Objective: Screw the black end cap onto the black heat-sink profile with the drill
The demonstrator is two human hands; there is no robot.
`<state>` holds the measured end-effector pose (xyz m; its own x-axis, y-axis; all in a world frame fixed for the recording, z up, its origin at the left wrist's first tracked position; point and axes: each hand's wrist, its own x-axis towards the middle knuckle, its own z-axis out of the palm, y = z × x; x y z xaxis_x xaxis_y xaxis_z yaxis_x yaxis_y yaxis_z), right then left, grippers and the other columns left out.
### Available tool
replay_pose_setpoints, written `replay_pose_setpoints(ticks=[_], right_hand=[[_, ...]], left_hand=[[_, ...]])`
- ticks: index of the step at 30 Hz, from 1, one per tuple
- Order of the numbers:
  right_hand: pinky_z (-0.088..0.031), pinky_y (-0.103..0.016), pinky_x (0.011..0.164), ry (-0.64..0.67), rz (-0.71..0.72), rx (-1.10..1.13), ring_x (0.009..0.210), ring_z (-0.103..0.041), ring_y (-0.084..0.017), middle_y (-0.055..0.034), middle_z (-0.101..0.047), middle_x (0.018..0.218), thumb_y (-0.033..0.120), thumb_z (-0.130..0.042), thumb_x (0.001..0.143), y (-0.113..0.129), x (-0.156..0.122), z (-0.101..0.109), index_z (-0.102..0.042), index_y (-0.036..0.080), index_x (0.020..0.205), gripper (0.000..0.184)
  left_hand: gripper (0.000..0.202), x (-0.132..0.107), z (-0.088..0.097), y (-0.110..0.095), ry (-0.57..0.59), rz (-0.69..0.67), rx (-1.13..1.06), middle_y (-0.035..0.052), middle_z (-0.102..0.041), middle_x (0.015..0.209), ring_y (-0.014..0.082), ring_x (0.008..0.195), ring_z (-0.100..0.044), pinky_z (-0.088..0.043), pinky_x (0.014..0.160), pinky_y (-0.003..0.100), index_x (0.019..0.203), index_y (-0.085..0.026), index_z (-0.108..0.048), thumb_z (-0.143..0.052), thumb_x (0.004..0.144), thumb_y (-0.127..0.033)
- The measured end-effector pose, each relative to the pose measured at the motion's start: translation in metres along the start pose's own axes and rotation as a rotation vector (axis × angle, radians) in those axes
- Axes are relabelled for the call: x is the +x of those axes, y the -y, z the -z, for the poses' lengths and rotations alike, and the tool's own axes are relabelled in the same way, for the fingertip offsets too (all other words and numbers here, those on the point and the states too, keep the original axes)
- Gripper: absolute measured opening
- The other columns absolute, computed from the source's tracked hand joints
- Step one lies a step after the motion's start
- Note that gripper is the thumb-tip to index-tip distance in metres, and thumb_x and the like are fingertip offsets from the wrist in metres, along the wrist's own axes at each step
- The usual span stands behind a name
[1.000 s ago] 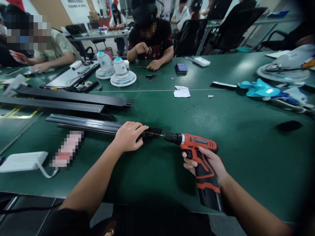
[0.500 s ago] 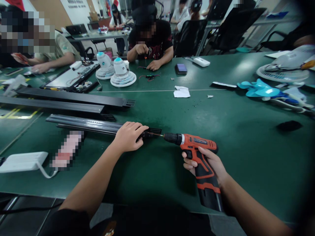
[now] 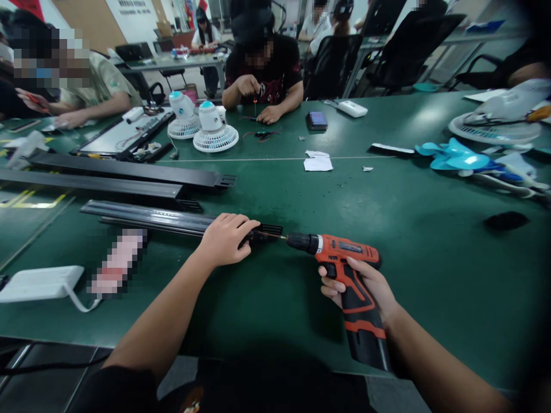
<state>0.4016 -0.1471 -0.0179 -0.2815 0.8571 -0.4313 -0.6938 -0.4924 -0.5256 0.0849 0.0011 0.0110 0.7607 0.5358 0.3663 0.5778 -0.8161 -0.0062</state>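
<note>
Orange and black, the drill (image 3: 348,249) is in the right grip (image 3: 374,281), which is wrapped round its handle with a fingertip near the trigger (image 3: 330,268). Its nose points left, so the thin bit (image 3: 275,236) lines up with the end of the dark bar (image 3: 150,214). I can't tell if the bit goes in or just touches. The left grip (image 3: 226,238) is closed over that end of the bar, maybe so it does not slide or spin. The bar lies flat on the green bench (image 3: 430,298), and that likely helps it stay put.

Just this side of the bar is a phone (image 3: 118,261), with a white box (image 3: 41,283) near it. A white cord (image 3: 81,304) runs from the box to the phone, so they sit close. More long bars (image 3: 116,167) lie past the first one, pointing much the same way, maybe to save room.

Farther out, two white fans (image 3: 210,129) stand on their round fronts, which look wide enough to stop them tipping. Beyond them, a person (image 3: 262,63) works with a small tool.
</note>
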Motion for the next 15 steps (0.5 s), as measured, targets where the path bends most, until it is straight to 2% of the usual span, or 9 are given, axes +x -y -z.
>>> replay_pose_setpoints(ticks=[6,15], right_hand=[[-0.045,-0.034,0.062,-0.004,0.000,-0.011,0.058,-0.042,-0.013,-0.0093,-0.071,0.093,0.044,-0.063,0.091,-0.0010,-0.0002,0.0025,-0.073,0.018,0.101,0.029],[-0.044,-0.033,0.061,-0.008,-0.017,0.013,0.058,-0.042,-0.013,-0.0094,-0.072,0.090,0.045,-0.069,0.087,0.0004,-0.0006,0.0006,-0.074,0.018,0.098,0.029]], left_hand=[[0.046,-0.0008,-0.0009,0.0005,-0.010,-0.006,0.008,0.0097,-0.073,0.117,0.0272,0.101,-0.070,-0.052,0.093,0.044,0.130,-0.020,-0.064,-0.059,0.084,-0.022],[0.045,-0.0006,-0.0008,0.0007,-0.029,-0.026,0.012,0.0102,-0.074,0.114,0.0275,0.099,-0.070,-0.053,0.091,0.044,0.129,-0.017,-0.065,-0.059,0.085,-0.022]])
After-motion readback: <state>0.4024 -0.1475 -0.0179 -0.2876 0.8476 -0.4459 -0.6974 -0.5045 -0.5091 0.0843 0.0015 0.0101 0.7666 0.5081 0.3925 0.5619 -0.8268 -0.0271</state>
